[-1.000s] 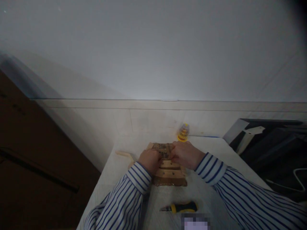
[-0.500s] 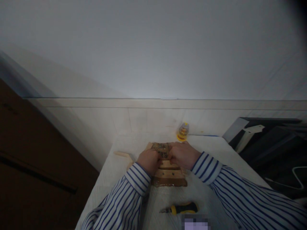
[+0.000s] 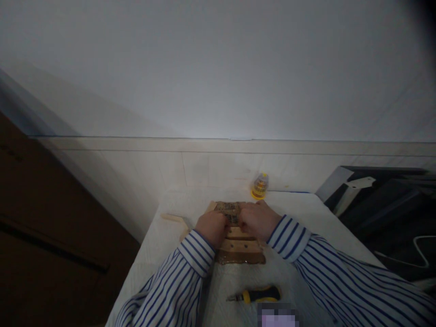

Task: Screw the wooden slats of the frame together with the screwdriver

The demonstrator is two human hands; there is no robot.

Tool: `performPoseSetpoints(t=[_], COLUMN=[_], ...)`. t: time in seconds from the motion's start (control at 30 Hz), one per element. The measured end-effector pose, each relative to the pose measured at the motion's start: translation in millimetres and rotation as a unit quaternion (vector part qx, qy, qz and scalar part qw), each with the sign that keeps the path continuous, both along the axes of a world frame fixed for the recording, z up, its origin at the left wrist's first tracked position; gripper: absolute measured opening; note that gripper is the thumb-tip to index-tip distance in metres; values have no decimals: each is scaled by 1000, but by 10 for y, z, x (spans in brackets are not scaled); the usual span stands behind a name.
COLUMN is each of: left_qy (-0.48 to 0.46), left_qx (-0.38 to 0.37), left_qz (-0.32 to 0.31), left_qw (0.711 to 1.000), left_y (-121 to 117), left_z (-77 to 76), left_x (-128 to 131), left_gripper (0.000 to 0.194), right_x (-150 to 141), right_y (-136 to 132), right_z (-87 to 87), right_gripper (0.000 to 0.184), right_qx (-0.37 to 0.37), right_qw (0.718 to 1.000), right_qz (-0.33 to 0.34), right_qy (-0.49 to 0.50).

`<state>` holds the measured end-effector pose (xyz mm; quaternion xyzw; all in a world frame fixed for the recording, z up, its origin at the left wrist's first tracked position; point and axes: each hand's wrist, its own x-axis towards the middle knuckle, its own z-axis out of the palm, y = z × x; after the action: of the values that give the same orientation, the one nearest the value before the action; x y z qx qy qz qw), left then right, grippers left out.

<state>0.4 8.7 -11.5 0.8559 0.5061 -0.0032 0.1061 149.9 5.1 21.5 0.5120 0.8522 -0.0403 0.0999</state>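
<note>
A flat package of light wooden pieces in clear plastic wrap [image 3: 242,246] lies on the table in the head view. Dark print shows on the brown part at its far end, and small holes show in the wooden slats. My left hand [image 3: 211,228] is closed on the package's left side, fingers curled inward. From the right, my right hand [image 3: 259,220] pinches the same wrap, close to the left one. The fingertips are partly hidden, so the exact hold is hard to make out. A yellow and black screwdriver [image 3: 262,294] lies nearer to me, its tip pointing left.
At the table's [image 3: 296,284] back edge stands a small yellow-based container [image 3: 260,187] against the white wall. A bent pale wooden piece [image 3: 176,219] lies left of my hands. Dark panels [image 3: 391,204] lean at the right; a brown door [image 3: 61,236] is at the left.
Both hands stay on the package, with only a slight shift of my right hand to the left. The view has tilted a little; the screwdriver and container lie as before.
</note>
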Motion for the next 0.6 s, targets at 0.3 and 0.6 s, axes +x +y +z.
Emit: performPoseSetpoints(t=[0.3, 0.6], left_qy=[11, 0], left_qx=[-5, -64], left_qz=[11, -11], left_qw=[1000, 998], left_y=[4, 55], left_z=[15, 11], left_x=[3, -89], left_gripper=[28, 22], right_x=[-21, 16], right_y=[-55, -40], right_z=[-10, -47], right_gripper=[17, 23], right_qx=[16, -13], right_qw=[1000, 999], right_qz=[5, -5], right_qy=[-12, -33])
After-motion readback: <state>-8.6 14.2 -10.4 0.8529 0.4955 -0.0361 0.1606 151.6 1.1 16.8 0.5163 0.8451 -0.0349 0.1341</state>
